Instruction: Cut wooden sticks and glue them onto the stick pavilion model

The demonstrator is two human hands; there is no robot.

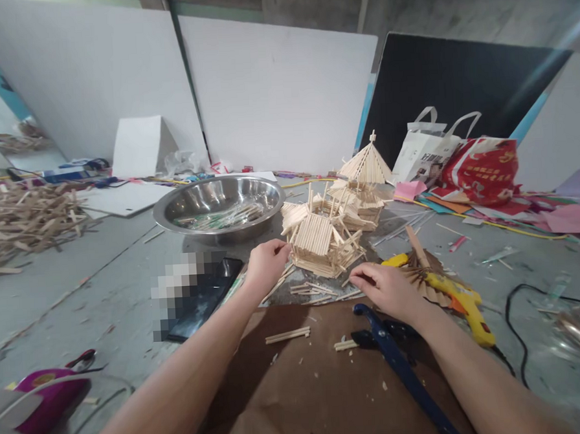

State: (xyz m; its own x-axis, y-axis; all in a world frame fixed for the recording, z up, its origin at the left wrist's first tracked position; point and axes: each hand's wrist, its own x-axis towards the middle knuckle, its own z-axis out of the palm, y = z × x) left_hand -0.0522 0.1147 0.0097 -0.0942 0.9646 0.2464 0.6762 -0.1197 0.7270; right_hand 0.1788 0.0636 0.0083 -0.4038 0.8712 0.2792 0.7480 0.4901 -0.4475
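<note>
In front of me stands a small pavilion model (315, 235) of pale wooden sticks, with slatted roof panels and upright posts. My left hand (269, 263) is closed at its lower left edge, thumb and fingertips against the sticks; the exact grip is partly hidden. To the right of the model's base, my right hand (381, 285) is pinched around a short wooden stick (346, 281), of which only the end shows. Loose cut sticks (313, 290) lie between the hands. Blue-handled cutters (399, 367) rest on brown paper (279, 386) below my right hand.
A steel basin (217, 228) holds packaged sticks. Behind the model stands another stick structure with a pointed roof (365, 164). A yellow glue gun (459, 299) with its cord lies right, a black phone-like slab (198, 312) left. Wood strips (22, 221) are heaped far left.
</note>
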